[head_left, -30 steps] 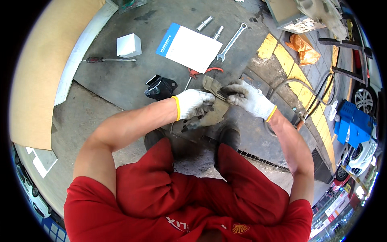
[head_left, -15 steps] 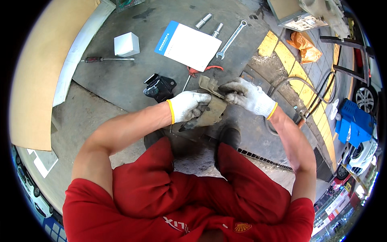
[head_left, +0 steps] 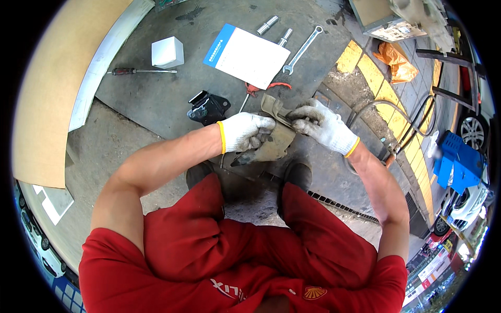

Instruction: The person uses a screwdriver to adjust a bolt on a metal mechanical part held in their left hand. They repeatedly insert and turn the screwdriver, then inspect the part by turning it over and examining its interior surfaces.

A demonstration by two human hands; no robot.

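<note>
Between my gloved hands is a dirty, bent metal bracket [head_left: 276,142], tan-grey with a curled upper flange. My left hand [head_left: 244,134] is closed on its left edge. On the other side, my right hand [head_left: 322,125] grips it near the top right, its glove fingertips blackened. A black metal mount [head_left: 207,108] with bolt holes lies on the floor just beyond my left hand. Past the bracket is a red-handled tool [head_left: 252,89] with a thin shaft, partly under a white and blue sheet [head_left: 247,56].
Farther off lie a combination wrench [head_left: 303,49], two sockets [head_left: 267,25], a white box [head_left: 167,52] and a screwdriver [head_left: 141,71]. A hose [head_left: 383,102] curves at the right by yellow floor markings. A blue crate [head_left: 459,160] stands at far right, a large tan panel [head_left: 47,99] at left.
Both hands keep their hold on the bracket, which has tilted slightly. The floor items appear shifted a little to the right as the view moves.
</note>
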